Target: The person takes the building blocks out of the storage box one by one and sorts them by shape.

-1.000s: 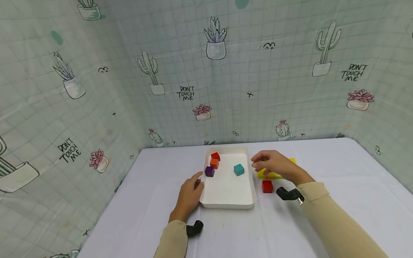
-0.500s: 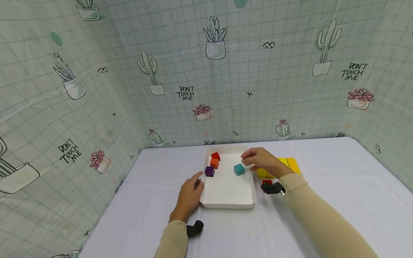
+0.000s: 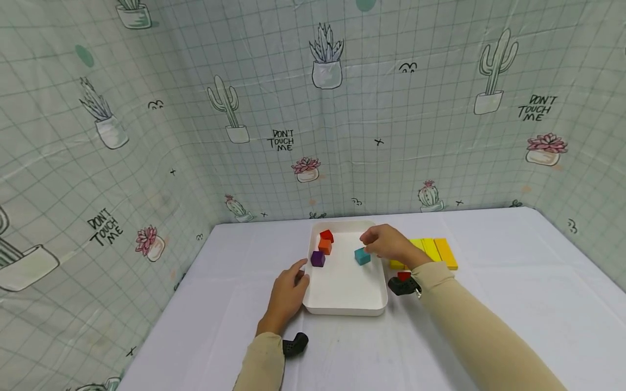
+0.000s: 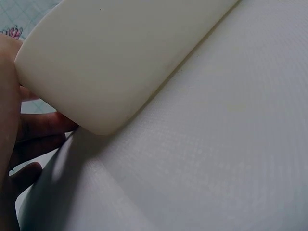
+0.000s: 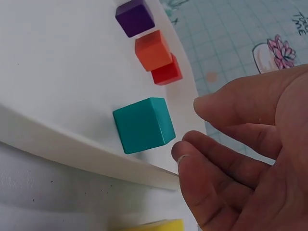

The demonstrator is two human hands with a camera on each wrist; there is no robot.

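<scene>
A white tray point(image 3: 344, 311) holds a teal cube point(image 3: 362, 256) near its right wall. Over that wall hovers my right hand point(image 3: 387, 244), its fingers loosely bent and just beside the teal cube. Nothing sits between thumb and fingers in the right wrist view, where the cube point(image 5: 143, 126) lies a little off the fingertips. My left hand point(image 3: 285, 293) rests at the tray's left side, index finger at the rim. The left wrist view shows its fingers point(image 4: 45, 125) against the outside of the tray point(image 4: 101, 67), partly hidden behind it.
Along the tray's left side sit a purple cube point(image 3: 318, 259), an orange cube point(image 3: 325, 247) and a red block point(image 3: 326, 235). Yellow blocks point(image 3: 432, 251) lie right of the tray, partly behind the right wrist. A red cube point(image 3: 404, 276) shows above the right wrist camera.
My right hand has moved left from the yellow blocks, across the tray's right wall, to beside the teal cube. My left hand and the blocks in the tray stay where they were.
</scene>
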